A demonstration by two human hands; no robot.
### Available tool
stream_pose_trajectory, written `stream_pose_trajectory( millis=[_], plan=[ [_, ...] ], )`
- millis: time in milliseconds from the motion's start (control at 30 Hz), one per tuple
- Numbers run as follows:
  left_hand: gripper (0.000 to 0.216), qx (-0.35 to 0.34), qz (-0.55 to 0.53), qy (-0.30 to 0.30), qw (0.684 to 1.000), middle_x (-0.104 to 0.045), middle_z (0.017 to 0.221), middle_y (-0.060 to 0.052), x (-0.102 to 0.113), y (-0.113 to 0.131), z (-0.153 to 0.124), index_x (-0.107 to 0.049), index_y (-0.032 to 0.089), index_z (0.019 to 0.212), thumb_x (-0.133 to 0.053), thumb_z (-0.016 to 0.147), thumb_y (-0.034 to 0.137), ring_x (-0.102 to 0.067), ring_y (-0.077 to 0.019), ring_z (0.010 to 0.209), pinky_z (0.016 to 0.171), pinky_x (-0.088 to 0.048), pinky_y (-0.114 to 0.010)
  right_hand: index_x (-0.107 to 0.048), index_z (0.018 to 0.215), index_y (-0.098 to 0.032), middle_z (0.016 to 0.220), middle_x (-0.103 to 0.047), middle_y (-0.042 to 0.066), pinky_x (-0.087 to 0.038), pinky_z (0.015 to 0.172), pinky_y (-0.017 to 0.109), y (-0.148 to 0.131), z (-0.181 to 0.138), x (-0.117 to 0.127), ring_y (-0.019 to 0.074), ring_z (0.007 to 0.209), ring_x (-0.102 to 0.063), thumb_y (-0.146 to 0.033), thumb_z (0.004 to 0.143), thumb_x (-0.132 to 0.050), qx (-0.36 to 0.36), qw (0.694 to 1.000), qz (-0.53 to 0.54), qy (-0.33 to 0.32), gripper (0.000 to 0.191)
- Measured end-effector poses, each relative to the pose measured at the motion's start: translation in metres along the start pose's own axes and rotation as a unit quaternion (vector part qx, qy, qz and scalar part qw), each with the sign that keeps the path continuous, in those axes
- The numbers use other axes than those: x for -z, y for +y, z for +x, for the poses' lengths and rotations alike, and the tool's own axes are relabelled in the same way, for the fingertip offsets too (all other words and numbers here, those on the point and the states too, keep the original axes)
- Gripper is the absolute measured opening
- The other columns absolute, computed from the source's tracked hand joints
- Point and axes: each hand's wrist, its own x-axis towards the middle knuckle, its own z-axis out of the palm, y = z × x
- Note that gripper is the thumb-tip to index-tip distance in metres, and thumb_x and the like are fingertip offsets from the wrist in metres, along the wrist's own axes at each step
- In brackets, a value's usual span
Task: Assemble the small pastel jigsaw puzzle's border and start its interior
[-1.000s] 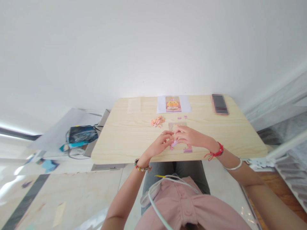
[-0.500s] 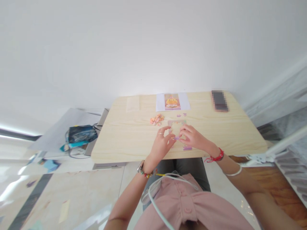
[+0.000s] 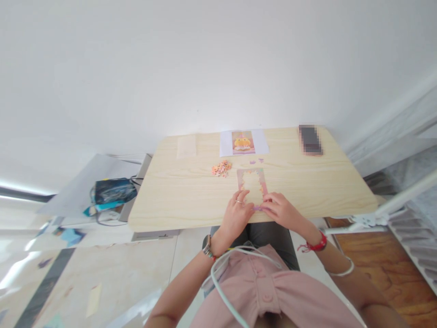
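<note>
A jigsaw border [image 3: 251, 171] of pinkish edge pieces lies on the table, its middle showing bare wood. At its near side is a small purple puzzle piece [image 3: 257, 208], between my two hands. My left hand [image 3: 238, 212] has its fingers bent and its thumb at the left end of that piece. My right hand [image 3: 280, 210] is closed at the right end, by the border's lower right corner. Fingertips partly hide the lower edge of the border, so I cannot make out each join.
A pile of orange puzzle pieces [image 3: 221, 168] sits left of the border. Two purple pieces [image 3: 256, 161] lie beyond it. Farther back are a printed reference picture [image 3: 243, 143], a pale flat sheet [image 3: 186, 146] and a phone [image 3: 310, 140]. A white cable [image 3: 221, 291] crosses my lap.
Both hands have come down towards the near table edge with the purple piece, which now sits at the border's near side. More of the border shows.
</note>
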Motion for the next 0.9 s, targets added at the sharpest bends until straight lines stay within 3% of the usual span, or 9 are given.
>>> stream_pose_trajectory(
  millis=[433,900],
  plan=[
    [0.005,0.003,0.005,-0.009,1.000,-0.042,0.122,-0.009,-0.0035,-0.0008,0.0004,-0.060,0.018,0.079,-0.055,0.078,0.019,-0.035,-0.0255,0.116,0.090,-0.042,-0.042,-0.064,0.087,-0.018,0.084,-0.057,0.008,-0.040,0.075,0.035,-0.0053,-0.0077,-0.0088,0.0180,0.084,-0.050,-0.021,0.087,-0.042,0.017,0.999,-0.051,0.006,0.023],
    [0.006,-0.009,-0.017,0.021,1.000,-0.043,0.119,-0.010,-0.0056,-0.0032,-0.0009,-0.060,0.018,0.082,-0.056,0.077,0.018,-0.037,-0.0245,0.115,0.092,-0.042,-0.043,-0.063,0.086,-0.016,0.086,-0.058,0.007,-0.036,0.075,0.032,-0.0092,-0.0078,-0.0073,0.0166,0.083,-0.049,-0.019,0.087,-0.042,0.029,0.995,-0.094,0.001,0.021]
  ],
)
